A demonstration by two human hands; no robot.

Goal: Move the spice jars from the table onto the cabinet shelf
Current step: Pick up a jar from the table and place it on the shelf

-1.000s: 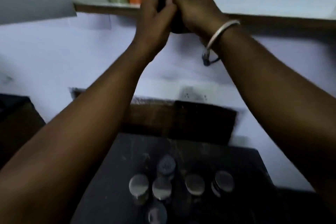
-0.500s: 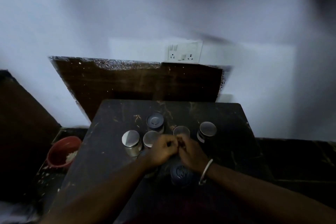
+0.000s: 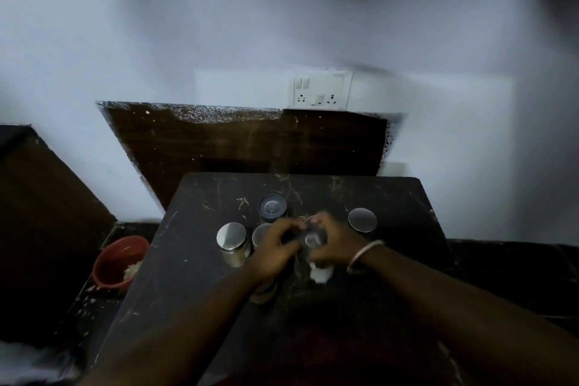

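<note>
Several spice jars stand on the dark marble table [image 3: 194,276]. A steel-lidded jar [image 3: 232,238] is at the left, a dark-lidded jar [image 3: 272,207] at the back, and another steel-lidded jar [image 3: 362,220] at the right. My left hand [image 3: 274,249] and my right hand [image 3: 336,243], which wears a bangle, close together around one jar [image 3: 320,274] in the middle, its pale contents showing below my fingers. A further lid [image 3: 259,233] is half hidden behind my left hand. One more jar [image 3: 264,293] sits under my left wrist. The cabinet shelf is out of view.
A red bowl [image 3: 116,263] with pale food sits low beside the table's left edge. A dark wooden board [image 3: 244,144] leans against the white wall behind the table, under a switch and socket plate [image 3: 322,89]. Dark furniture [image 3: 40,197] stands at the left.
One second ago both hands were raised together at the shelf. They have come down to the table, and the view has dropped with them. Now they close around a jar in the middle.
</note>
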